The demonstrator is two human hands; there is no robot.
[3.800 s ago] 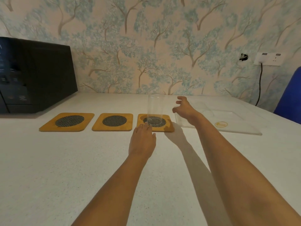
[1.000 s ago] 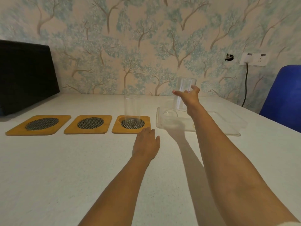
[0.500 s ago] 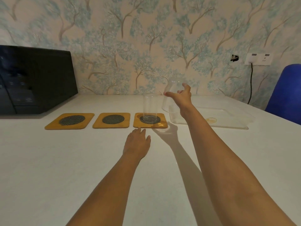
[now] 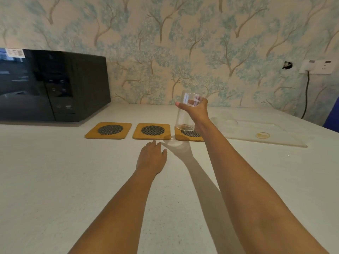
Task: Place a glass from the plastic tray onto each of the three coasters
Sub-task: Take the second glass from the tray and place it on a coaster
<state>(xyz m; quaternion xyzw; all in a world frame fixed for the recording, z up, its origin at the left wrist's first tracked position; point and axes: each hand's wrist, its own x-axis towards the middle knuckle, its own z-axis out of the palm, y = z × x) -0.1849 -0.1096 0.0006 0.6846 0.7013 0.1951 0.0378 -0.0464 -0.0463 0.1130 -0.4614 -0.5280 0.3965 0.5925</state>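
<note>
Three square wooden coasters with dark mesh centres lie in a row: the left coaster (image 4: 109, 130), the middle coaster (image 4: 152, 131) and the right coaster (image 4: 180, 138). My right hand (image 4: 197, 111) grips a clear glass (image 4: 184, 116) near its rim, tilted in the air above the left side of the right coaster. That hand, its forearm and the held glass cover most of the right coaster, so I cannot tell what stands on it. My left hand (image 4: 152, 155) rests palm down on the counter in front of the middle coaster, holding nothing. The clear plastic tray (image 4: 275, 142) lies to the right.
A black microwave (image 4: 51, 85) stands at the back left against the wallpapered wall. A wall socket with a dark cable (image 4: 306, 92) is at the back right, and a blue chair (image 4: 333, 116) shows at the right edge. The white counter stretches toward me.
My right hand has carried the glass leftward and lower, from beside the tray to above the right coaster. My left hand has stayed on the counter.
</note>
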